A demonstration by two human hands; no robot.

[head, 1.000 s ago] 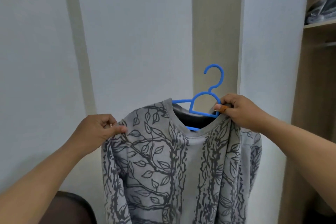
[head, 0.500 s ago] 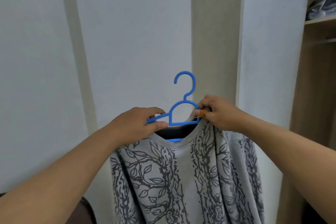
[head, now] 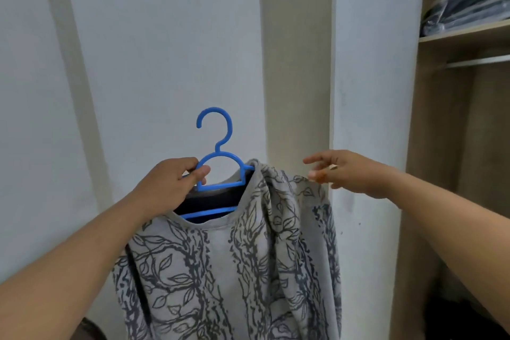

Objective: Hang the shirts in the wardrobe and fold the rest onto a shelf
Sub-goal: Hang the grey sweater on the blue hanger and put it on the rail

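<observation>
Seen at far left: pale wall [head: 165,36] crossed by a slanted shadow band. Left hand [head: 168,185] raised mid-frame, fingers [head: 202,172] curled round the left shoulder of the blue hanger [head: 218,163], thumb tucked through the loop beneath the hook, so a firm grip on the plastic. Hook upright, free in the air, opening turned left, touching nothing. Draped on that hanger, the grey shirt [head: 234,270] with dark leaf-and-vine print, neckline open over the lower bar, dark inner lining visible behind the collar; fabric bunched in a ridge over the hanger's right shoulder, body hanging down past the bottom edge. Just right of that bunched shoulder, right hand [head: 350,172] held out with fingers straight and spread, gripping nothing, fingertips just beside the cloth; contact not clear. Behind it, a beige recess and a white panel [head: 372,63]. At far right, open wardrobe [head: 441,146] in light wood, with a shelf [head: 466,33] carrying plastic-wrapped dark bundles [head: 469,5], and a metal rail [head: 480,60] beneath it, well apart from the hanger
</observation>
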